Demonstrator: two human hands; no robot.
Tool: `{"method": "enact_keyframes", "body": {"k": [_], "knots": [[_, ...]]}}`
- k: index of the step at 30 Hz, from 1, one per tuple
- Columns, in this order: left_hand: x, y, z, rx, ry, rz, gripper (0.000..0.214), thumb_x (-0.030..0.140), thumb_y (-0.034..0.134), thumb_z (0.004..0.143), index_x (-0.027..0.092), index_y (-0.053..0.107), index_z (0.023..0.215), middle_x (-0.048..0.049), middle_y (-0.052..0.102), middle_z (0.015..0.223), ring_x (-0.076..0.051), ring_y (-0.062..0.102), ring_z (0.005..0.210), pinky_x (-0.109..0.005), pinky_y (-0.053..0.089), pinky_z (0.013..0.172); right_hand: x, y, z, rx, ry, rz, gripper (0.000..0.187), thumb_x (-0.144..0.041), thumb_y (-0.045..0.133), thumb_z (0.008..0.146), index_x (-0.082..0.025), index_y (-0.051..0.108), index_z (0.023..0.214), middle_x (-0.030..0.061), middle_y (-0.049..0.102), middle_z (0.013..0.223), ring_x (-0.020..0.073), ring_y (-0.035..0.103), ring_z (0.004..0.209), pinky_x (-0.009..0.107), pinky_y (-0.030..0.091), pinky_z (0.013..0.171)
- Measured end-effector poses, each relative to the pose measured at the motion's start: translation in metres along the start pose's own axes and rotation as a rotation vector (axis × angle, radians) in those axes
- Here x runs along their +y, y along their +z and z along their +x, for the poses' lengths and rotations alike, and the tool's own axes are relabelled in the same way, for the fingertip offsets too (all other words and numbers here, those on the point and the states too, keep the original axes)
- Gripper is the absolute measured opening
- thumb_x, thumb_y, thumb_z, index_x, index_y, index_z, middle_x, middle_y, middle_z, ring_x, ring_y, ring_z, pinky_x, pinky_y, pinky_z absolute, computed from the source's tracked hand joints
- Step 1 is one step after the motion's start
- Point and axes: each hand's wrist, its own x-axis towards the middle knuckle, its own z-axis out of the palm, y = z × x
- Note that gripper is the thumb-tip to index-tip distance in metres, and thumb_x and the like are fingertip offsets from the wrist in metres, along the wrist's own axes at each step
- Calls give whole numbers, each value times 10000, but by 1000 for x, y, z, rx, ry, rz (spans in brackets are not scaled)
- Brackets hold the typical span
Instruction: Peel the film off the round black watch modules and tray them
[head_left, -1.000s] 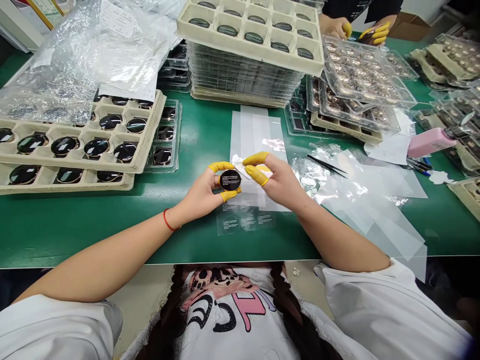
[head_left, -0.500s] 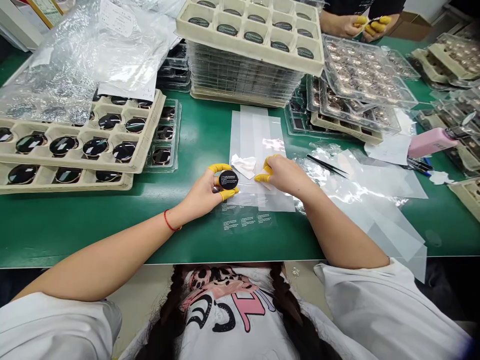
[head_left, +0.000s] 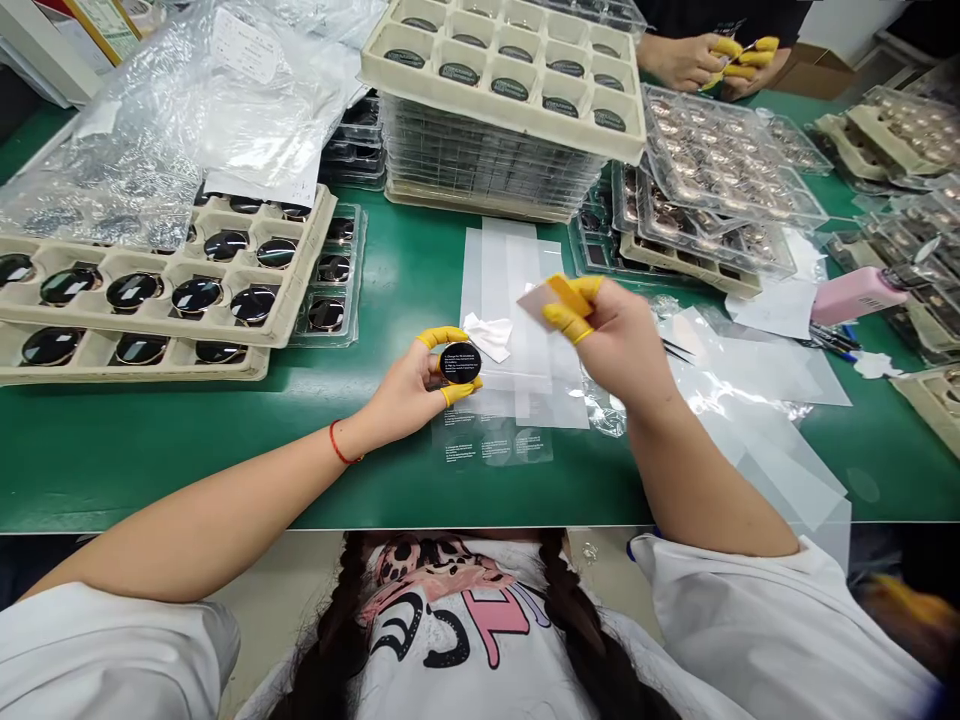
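My left hand (head_left: 411,385), in yellow finger cots, grips a round black disc (head_left: 460,363) by its edge, with small white print facing up. Raised to the right of it, my right hand (head_left: 607,325) pinches a small flat card (head_left: 546,302), pale at one end and yellow-orange at the other. A crumpled white cloth (head_left: 491,336) lies between the hands on translucent strips (head_left: 480,270). Just below the disc is a clear sticker sheet (head_left: 495,447) with several printed white text blocks.
A tall stack of trays (head_left: 495,150) with printed discs stands ahead. Trays of glossy black discs (head_left: 150,320) sit left, partly under plastic wrap (head_left: 97,170). On the right are tweezers (head_left: 679,350), clear film (head_left: 750,390) and a pink bottle (head_left: 859,290). A co-worker's hands (head_left: 720,65) work beyond.
My right hand has risen from the strips and moved right, and the flat card now shows in its fingers. My left hand still holds the disc in nearly the same place.
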Motion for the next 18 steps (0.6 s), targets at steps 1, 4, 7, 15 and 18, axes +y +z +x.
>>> {"method": "enact_keyframes", "body": {"k": [1, 4, 7, 15, 18], "knots": [[0, 0, 0, -12, -2, 5, 496, 217, 733, 766, 206, 428, 1158, -5, 658, 925, -141, 702, 852, -313, 554, 824, -4, 7, -5, -60, -18, 74, 168, -384, 596, 877, -223, 596, 924, 29, 641, 853, 163, 559, 733, 338, 469, 679], [-2, 0, -1, -43, 20, 16, 488, 209, 715, 785, 209, 420, 1173, -15, 670, 957, -139, 700, 865, -317, 559, 844, -17, 28, -22, -162, -166, 124, 139, -347, 577, 904, -219, 627, 923, 35, 661, 891, 177, 584, 835, 361, 496, 782], [-5, -1, 0, -49, 82, 59, 484, 210, 702, 797, 213, 419, 1190, -21, 673, 984, -134, 688, 881, -298, 556, 833, -23, 42, -35, -170, -303, -2, 117, -272, 556, 916, -226, 657, 952, 74, 655, 1101, 219, 559, 1082, 421, 461, 946], [-10, -4, -1, 5, 142, 174, 472, 188, 680, 786, 209, 465, 1205, -37, 668, 1067, -138, 672, 891, -263, 525, 771, -18, 53, -47, -88, -431, -310, 151, -228, 523, 911, -243, 667, 956, 89, 664, 1161, 300, 445, 1311, 538, 368, 1032], [-10, -4, -1, 3, 119, 148, 496, 190, 687, 779, 205, 458, 1219, -33, 673, 1026, -126, 667, 851, -248, 518, 738, -17, 55, -51, -39, -496, -384, 159, -185, 531, 889, -245, 675, 918, 95, 662, 1079, 292, 405, 1343, 551, 312, 1098]]}}
